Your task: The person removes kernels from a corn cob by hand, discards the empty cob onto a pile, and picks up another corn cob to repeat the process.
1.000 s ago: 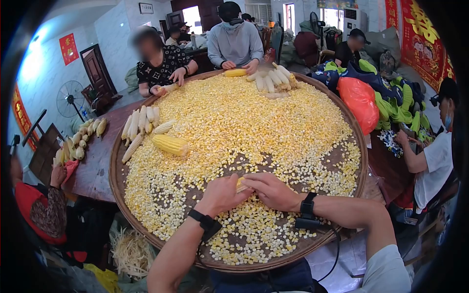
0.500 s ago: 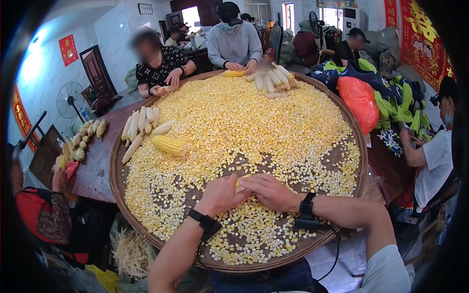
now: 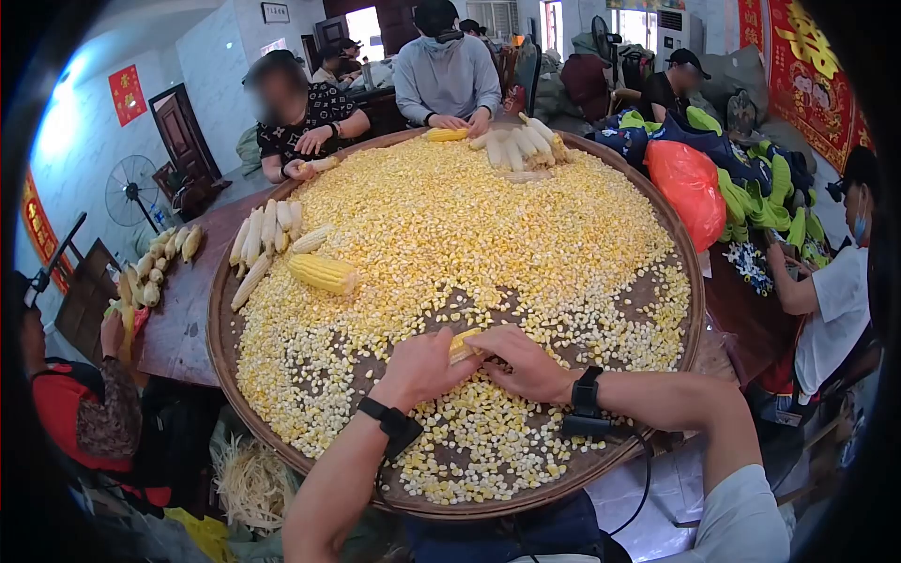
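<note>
A corn cob (image 3: 464, 346) with yellow kernels on it is held between my two hands, above the near part of a big round tray (image 3: 221, 352). My left hand (image 3: 424, 368) is closed around its left end. Against the cob's right side my right hand (image 3: 522, 364) presses with bent fingers, which partly hide it. Loose corn kernels (image 3: 469, 216) cover most of the tray. A full yellow ear of corn (image 3: 322, 274) lies at the left, beside a group of stripped cobs (image 3: 267, 230).
More stripped cobs (image 3: 522, 148) are heaped at the tray's far side. Two people sit across it, one with a yellow ear (image 3: 446, 135). A red plastic bag (image 3: 686, 192) touches the right rim. Several ears (image 3: 160, 263) lie on the table at left, near another person.
My right hand has shifted slightly and its fingers have bent back, so more of the cob's yellow kernels show. My left hand keeps its grip.
</note>
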`<control>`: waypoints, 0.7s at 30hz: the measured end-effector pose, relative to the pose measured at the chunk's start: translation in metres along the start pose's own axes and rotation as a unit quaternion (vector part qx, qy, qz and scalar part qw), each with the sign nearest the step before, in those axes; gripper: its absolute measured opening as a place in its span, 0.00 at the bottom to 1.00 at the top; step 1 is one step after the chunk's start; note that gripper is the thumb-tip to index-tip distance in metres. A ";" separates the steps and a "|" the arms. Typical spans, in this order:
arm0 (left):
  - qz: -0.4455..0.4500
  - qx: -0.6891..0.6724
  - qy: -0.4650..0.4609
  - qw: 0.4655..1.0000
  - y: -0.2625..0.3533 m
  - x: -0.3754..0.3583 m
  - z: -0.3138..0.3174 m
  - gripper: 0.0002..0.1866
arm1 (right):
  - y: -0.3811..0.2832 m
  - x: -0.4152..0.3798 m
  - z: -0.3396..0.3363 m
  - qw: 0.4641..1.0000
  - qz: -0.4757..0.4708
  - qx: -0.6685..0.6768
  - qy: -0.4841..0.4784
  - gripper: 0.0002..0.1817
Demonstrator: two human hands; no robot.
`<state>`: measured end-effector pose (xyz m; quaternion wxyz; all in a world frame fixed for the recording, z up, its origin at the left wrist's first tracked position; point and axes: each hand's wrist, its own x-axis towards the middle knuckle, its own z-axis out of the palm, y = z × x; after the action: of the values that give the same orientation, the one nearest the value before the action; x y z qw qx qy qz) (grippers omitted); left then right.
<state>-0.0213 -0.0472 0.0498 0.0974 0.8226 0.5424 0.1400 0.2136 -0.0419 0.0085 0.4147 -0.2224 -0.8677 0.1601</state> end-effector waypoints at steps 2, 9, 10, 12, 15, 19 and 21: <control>0.013 0.010 0.008 1.000 -0.002 0.000 0.002 0.37 | 0.000 0.000 0.000 1.000 -0.006 0.000 -0.006 0.35; 0.000 0.015 -0.018 1.000 0.001 0.000 -0.004 0.38 | 0.000 0.001 -0.003 0.999 -0.019 -0.024 -0.036 0.35; 0.000 0.013 -0.017 1.000 0.000 0.000 -0.004 0.38 | -0.001 0.001 -0.002 0.999 -0.016 -0.022 -0.024 0.35; 0.001 0.007 -0.016 1.000 -0.001 0.000 -0.004 0.38 | -0.004 0.002 0.000 1.000 -0.011 -0.017 -0.001 0.35; 0.002 0.015 -0.016 1.000 -0.002 0.000 -0.004 0.38 | 0.000 0.001 0.002 0.999 -0.022 -0.023 -0.012 0.35; 0.002 0.016 -0.014 1.000 -0.002 0.000 -0.003 0.38 | 0.000 0.001 0.001 0.999 -0.025 -0.026 -0.019 0.35; -0.005 0.022 -0.018 1.000 0.001 0.000 -0.004 0.37 | -0.001 0.002 0.001 0.999 -0.042 -0.028 -0.013 0.34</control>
<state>-0.0219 -0.0471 0.0542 0.0900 0.8243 0.5473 0.1131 0.2115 -0.0415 0.0100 0.4032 -0.1955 -0.8857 0.1216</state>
